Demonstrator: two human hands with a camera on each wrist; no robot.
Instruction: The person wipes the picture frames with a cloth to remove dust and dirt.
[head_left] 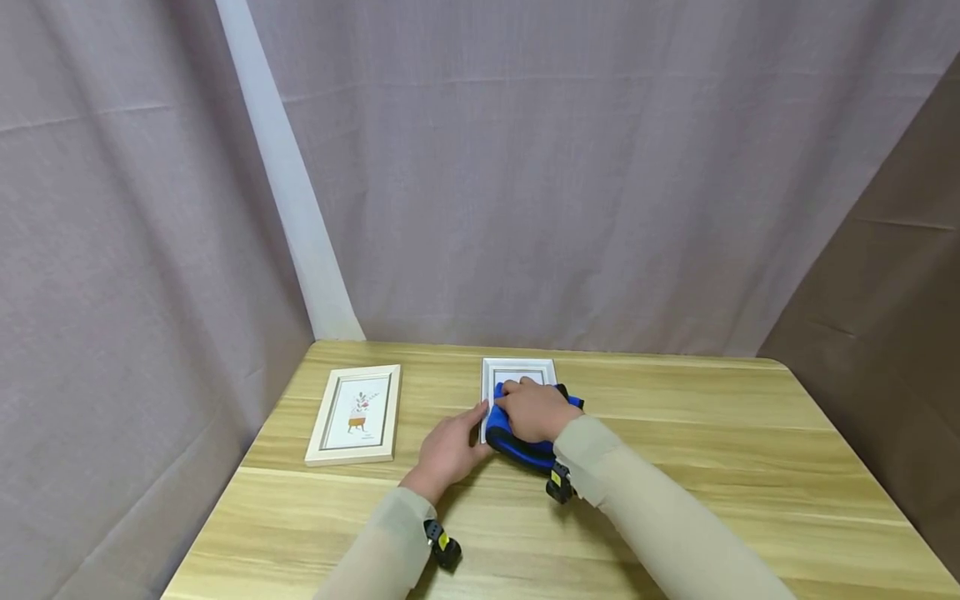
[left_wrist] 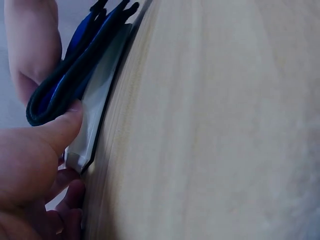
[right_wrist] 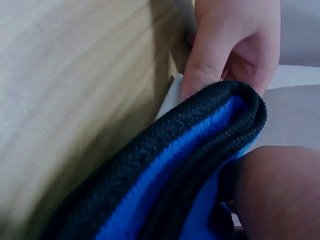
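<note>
A white picture frame (head_left: 519, 364) lies flat on the wooden table, its picture mostly covered by a folded blue cloth with black edging (head_left: 517, 447). On top of the cloth, my right hand (head_left: 535, 410) holds it with bent fingers against the frame's face. My left hand (head_left: 450, 450) grips the frame's left side near the lower corner. In the left wrist view its thumb (left_wrist: 70, 122) lies on the frame's edge, close by the cloth's fold. The right wrist view shows the cloth (right_wrist: 150, 185) folded in thick layers, hiding most of the frame.
A second, cream picture frame (head_left: 391, 417) with a potted-plant picture lies to the left on the table (head_left: 712, 467). Grey curtains (head_left: 525, 208) hang behind and left of the table, with a brown cloth panel (head_left: 885, 333) on the right.
</note>
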